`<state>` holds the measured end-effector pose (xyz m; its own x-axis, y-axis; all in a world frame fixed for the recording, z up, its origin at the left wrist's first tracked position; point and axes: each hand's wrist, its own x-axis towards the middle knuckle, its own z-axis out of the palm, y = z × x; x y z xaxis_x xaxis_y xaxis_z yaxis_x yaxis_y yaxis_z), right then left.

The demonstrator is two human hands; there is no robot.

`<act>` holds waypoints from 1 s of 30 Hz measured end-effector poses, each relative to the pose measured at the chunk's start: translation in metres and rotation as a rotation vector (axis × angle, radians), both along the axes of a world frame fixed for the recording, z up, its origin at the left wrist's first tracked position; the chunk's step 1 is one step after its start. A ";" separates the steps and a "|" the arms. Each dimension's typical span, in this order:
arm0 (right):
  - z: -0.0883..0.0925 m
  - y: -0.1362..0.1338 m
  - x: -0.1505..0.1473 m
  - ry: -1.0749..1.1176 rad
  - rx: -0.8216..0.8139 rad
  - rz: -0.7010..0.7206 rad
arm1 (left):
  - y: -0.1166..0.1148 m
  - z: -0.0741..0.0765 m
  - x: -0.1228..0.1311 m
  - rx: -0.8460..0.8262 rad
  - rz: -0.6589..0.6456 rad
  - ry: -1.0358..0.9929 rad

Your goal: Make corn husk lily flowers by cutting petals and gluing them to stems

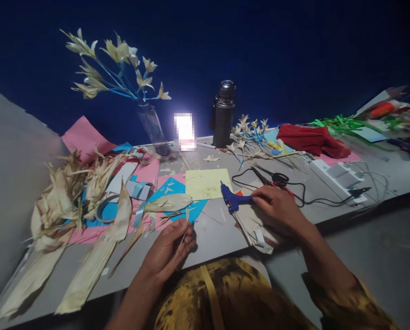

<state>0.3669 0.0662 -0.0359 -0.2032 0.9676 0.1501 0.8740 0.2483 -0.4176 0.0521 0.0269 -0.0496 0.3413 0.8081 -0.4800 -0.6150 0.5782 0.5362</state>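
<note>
My left hand (173, 245) is closed at the table's front edge, its thumb and fingers pinching a thin pale stick with a small husk piece (187, 213) at its tip. At the right, my right hand (276, 204) has its fingertips on the handle end of a blue glue gun (232, 200), which lies with its nozzle toward the yellow paper (208, 179). A white glue stick (243, 229) extends from the gun's back. Between the hands and the paper lie a blue sheet (199, 208) and a broad dry husk (168, 203).
Dry husks (117, 220) and a tape roll (107, 208) cover the left. Behind stand a glass vase (151, 123) of husk flowers, a bright light (185, 130) and a flask (224, 114). Scissors (276, 178), cables, a power strip (338, 181) and red cloth (311, 140) lie right.
</note>
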 end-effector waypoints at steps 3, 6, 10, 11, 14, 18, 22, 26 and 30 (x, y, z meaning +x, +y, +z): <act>-0.006 -0.006 -0.023 -0.191 0.057 0.153 | 0.001 -0.001 -0.001 0.001 -0.009 -0.001; -0.014 -0.003 -0.033 -0.361 0.057 0.134 | 0.001 -0.001 -0.003 0.032 -0.015 -0.015; -0.022 0.004 -0.032 -0.423 0.035 0.123 | 0.002 -0.001 -0.003 0.080 0.024 0.040; -0.023 0.005 -0.031 -0.421 0.034 0.123 | 0.003 -0.001 -0.002 0.099 0.058 0.083; -0.027 0.006 -0.029 -0.411 0.033 0.111 | 0.008 -0.002 0.002 0.199 0.160 0.252; -0.027 0.007 -0.029 -0.390 0.005 0.127 | 0.023 -0.003 0.004 0.331 0.126 0.394; -0.025 0.008 -0.028 -0.364 -0.011 0.134 | 0.040 0.003 -0.004 0.362 0.047 0.479; -0.022 0.009 -0.028 -0.359 -0.007 0.147 | 0.063 0.015 -0.013 0.417 0.021 0.606; -0.018 0.011 -0.030 -0.363 -0.023 0.153 | 0.095 0.015 -0.010 0.580 -0.072 0.982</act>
